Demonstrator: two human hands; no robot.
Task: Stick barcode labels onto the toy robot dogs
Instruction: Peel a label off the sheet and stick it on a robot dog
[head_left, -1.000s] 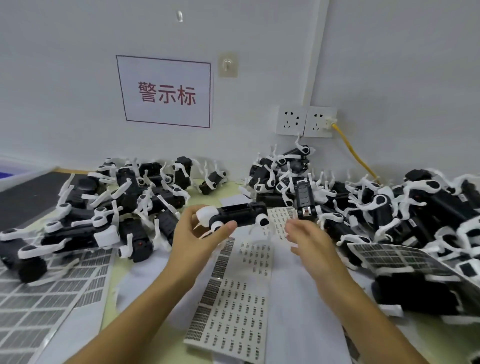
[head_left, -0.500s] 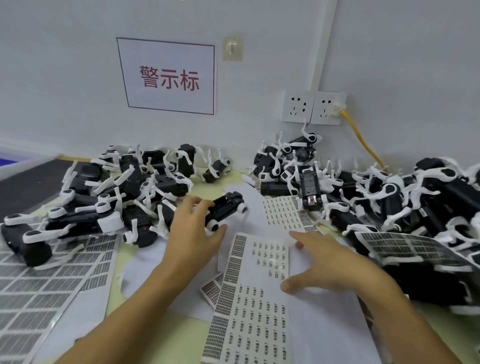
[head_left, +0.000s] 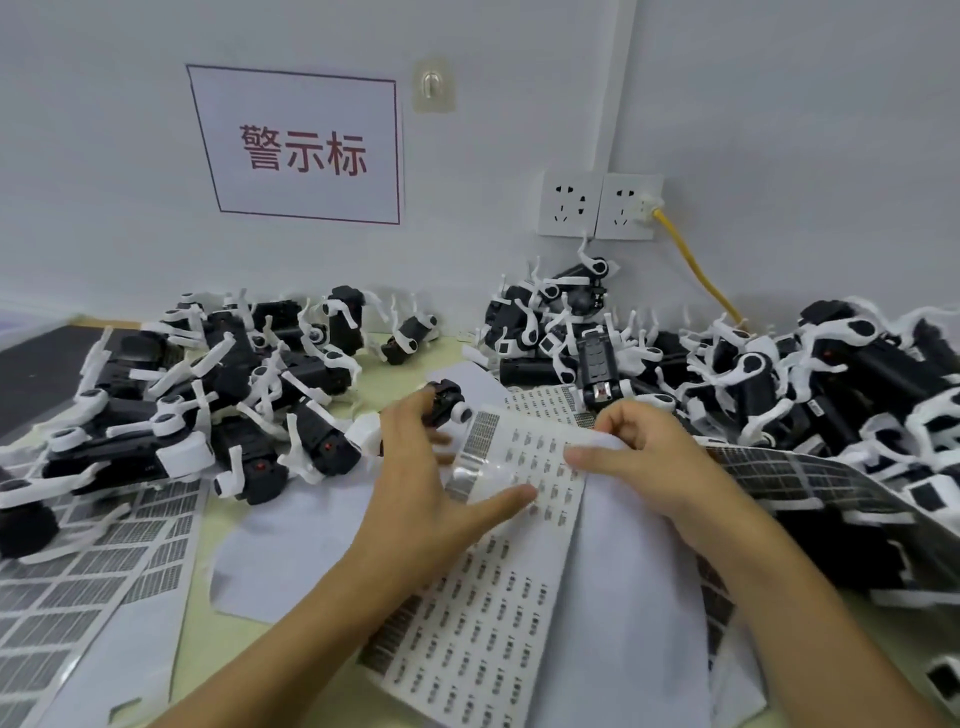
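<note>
The toy robot dog (head_left: 444, 402), lifted a second earlier, was lowered at twelve o'clock in the left hand (head_left: 415, 467), thumb spread onto the label sheet (head_left: 498, 571), while the sheet's edge was pinched by the right hand (head_left: 639, 457), readying a peel.

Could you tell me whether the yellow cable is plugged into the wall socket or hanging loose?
Plugged in. The yellow cable ends in a white plug seated in the right-hand wall socket, then runs down behind the pile of toy robot dogs.

Left hand (head_left: 421, 483) has brought its toy dog (head_left: 447, 405) down over the label sheet (head_left: 519, 499); right hand (head_left: 639, 457) now pinches the sheet's edge
</note>
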